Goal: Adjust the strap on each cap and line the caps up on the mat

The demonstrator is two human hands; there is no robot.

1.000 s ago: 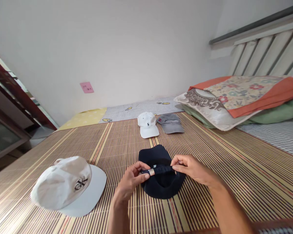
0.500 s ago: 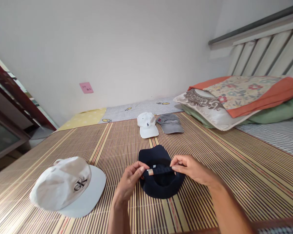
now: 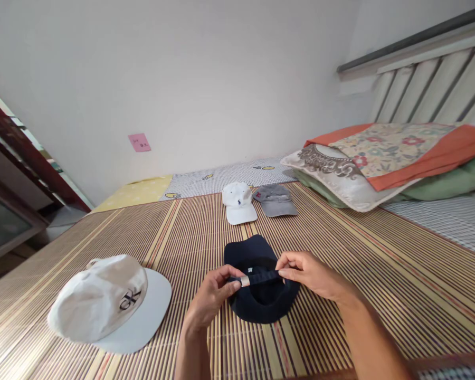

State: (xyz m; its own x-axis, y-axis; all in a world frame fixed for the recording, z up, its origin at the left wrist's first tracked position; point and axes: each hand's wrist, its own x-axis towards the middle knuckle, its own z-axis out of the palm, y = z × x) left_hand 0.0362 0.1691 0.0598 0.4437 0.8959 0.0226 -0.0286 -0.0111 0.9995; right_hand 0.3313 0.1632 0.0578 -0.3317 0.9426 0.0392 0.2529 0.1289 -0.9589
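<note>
At lower centre we see the black cap (image 3: 261, 312), brim toward the top of the frame. Our left hand (image 3: 210, 291) pinches its strap (image 3: 262, 277) beside the pale clasp (image 3: 245, 281); our right hand (image 3: 315, 278) pinches the strap's other end. The strap spans the opening, but we judge the work unfinished, with both grips yet to be released. Our fingers hide the strap's ends; we cannot tell whether it is fastened. The lower edge cuts off our forearms.

Navy cap strap (image 3: 262, 277), six o'clock: nine-o'clock end covered by left hand (image 3: 209, 293).
Pink note (image 3: 139, 142), ten o'clock: writing too small.
</note>
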